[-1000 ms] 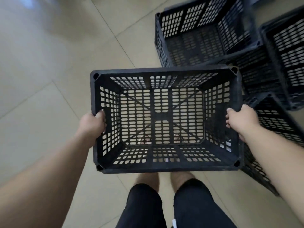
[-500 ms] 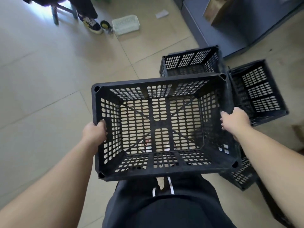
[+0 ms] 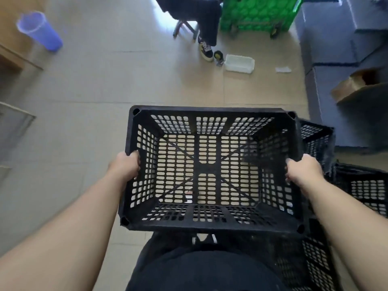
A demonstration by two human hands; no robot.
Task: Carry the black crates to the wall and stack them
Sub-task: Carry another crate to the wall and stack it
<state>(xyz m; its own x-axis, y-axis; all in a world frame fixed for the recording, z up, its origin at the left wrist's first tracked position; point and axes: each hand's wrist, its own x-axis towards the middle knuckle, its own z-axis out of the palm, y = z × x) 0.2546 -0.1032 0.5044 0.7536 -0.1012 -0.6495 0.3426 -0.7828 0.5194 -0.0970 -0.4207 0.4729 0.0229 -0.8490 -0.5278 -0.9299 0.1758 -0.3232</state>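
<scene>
The carried crate [image 3: 212,109] has swung away from the floor crates [image 3: 366,186], which have slid from 1 o'clock of it to 3 and 4 o'clock. The white tray [image 3: 239,63] and a seated person's shoe [image 3: 204,49] now sit lower in view at 12 o'clock. A purple bin [image 3: 39,30] at 10 o'clock and a green cart [image 3: 258,13] at 1 o'clock have come into view.
</scene>
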